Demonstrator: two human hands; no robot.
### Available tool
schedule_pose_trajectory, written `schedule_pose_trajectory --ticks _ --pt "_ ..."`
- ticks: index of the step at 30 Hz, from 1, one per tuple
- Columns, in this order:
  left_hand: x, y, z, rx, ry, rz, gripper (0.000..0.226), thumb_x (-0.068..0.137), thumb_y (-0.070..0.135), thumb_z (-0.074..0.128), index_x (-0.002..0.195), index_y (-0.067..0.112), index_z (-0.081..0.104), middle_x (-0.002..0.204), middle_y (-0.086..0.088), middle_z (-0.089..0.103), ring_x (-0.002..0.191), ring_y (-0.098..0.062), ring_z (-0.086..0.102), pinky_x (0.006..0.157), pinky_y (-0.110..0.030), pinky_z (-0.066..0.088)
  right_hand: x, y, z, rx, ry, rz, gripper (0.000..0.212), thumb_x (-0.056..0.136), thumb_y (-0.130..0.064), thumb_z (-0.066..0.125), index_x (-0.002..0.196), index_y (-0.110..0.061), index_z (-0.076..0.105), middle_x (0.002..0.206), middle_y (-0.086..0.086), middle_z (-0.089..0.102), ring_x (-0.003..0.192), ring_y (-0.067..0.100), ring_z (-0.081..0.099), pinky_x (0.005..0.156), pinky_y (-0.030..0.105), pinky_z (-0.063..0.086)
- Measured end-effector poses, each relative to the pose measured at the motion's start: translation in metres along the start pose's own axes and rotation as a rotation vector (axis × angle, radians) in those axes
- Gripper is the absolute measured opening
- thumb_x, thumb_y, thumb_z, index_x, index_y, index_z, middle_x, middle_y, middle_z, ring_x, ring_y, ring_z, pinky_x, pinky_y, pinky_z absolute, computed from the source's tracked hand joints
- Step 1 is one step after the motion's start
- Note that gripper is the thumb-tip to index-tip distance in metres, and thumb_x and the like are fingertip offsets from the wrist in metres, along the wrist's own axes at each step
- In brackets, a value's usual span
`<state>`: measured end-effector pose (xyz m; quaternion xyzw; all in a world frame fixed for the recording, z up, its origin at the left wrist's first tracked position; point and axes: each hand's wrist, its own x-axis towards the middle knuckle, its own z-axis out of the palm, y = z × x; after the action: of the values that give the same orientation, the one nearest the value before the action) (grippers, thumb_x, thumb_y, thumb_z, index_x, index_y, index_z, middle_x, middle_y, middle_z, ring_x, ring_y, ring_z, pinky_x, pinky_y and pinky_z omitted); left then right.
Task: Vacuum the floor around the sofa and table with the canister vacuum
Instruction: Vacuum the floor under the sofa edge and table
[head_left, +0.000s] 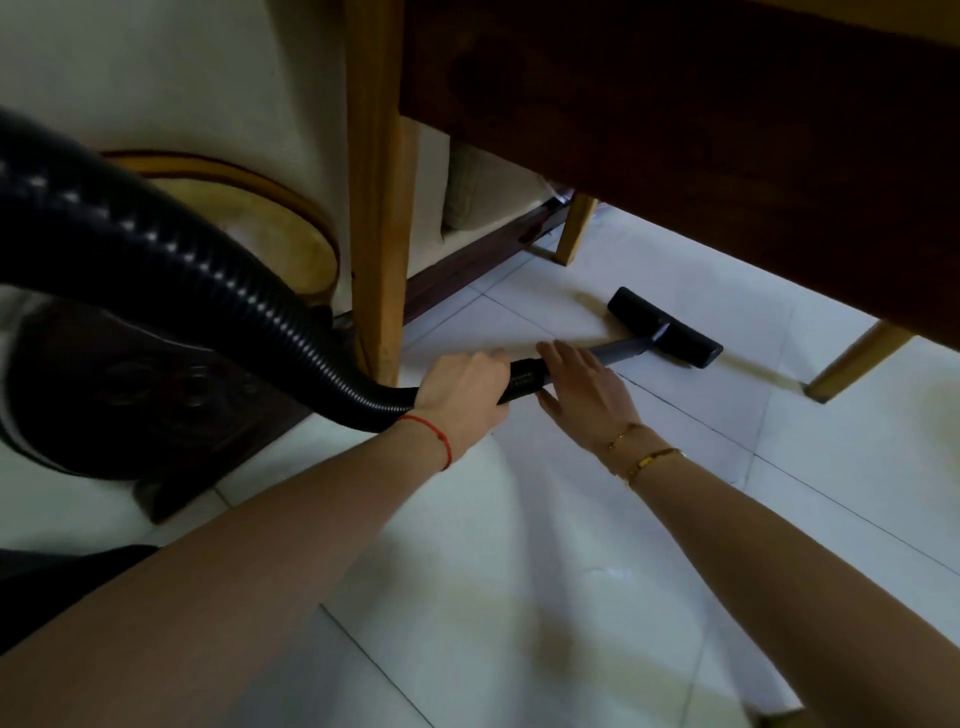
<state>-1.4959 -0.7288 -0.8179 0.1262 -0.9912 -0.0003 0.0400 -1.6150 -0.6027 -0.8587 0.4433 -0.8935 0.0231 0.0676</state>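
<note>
A black ribbed vacuum hose (171, 260) curves in from the left and joins a grey wand (621, 349). The wand ends in a flat black floor head (667, 326), which lies on the white tiled floor (545, 519) under the wooden table (675, 130). My left hand (462, 387) is closed around the hose's end where it meets the wand. My right hand (584, 387) rests on the wand just ahead of it, fingers spread and flat, not wrapped around it.
A pale wooden table leg (376, 208) stands just behind my left hand. Two more legs (574, 228) (857, 361) stand farther right. Dark carved wooden furniture (156, 395) and a round wooden stool top (280, 228) crowd the left. The wall's dark skirting (467, 270) runs behind.
</note>
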Motion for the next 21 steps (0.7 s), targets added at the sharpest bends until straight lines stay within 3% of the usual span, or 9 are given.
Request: schedule_pose_trajectory --ticks 12,21 --pt "0.041 0.041 0.017 -0.056 0.026 0.027 0.035 0.092 0.028 0.055 0.119 0.007 0.049 0.109 -0.010 0.063 0.095 -0.029 0.064 0.068 -0.032 0.040 -0.009 0.056 0.012 0.066 0.034 0.133 0.056 0.090 -0.022 0.060 0.140 -0.009 0.039 0.136 0.011 0.051 0.121 0.032 0.052 0.091 0.042 0.052" --pt "0.009 0.009 0.007 -0.086 -0.002 0.032 0.036 0.091 0.031 0.057 0.119 0.009 0.050 0.105 -0.011 0.064 0.090 -0.028 0.065 0.066 -0.032 0.046 -0.018 0.021 0.006 0.077 -0.015 0.113 0.050 0.093 -0.024 0.055 0.139 -0.015 0.038 0.136 0.008 0.047 0.121 0.031 0.047 0.086 0.044 0.052"
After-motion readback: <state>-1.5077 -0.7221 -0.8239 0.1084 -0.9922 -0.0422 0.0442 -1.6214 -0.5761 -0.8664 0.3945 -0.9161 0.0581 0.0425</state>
